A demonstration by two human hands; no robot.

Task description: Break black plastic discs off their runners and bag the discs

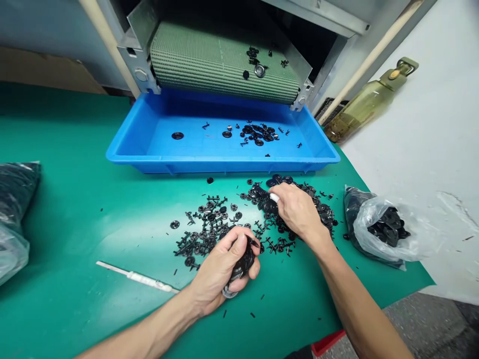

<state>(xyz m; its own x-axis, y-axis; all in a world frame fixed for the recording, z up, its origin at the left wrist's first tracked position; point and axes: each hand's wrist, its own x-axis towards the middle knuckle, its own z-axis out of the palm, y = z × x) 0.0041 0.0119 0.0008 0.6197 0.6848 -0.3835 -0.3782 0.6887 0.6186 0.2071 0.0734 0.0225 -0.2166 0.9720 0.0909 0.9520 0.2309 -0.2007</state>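
A scatter of small black plastic parts [213,222] lies on the green table [82,214], round discs mixed with thin sprue pieces. My left hand [220,269] is curled around a bunch of black round parts [243,262] just in front of the scatter. My right hand [297,209] reaches into the denser heap of black discs [322,207] to the right, fingers bent down onto them. What its fingertips pinch is hidden.
A blue tray [149,149] with several black parts stands behind the scatter, under a green ribbed conveyor belt [209,60]. A clear bag of black parts [385,229] lies at right, another bag [15,209] at the left edge. A white strip [138,276] lies near my left arm. An olive bottle [368,99] leans at back right.
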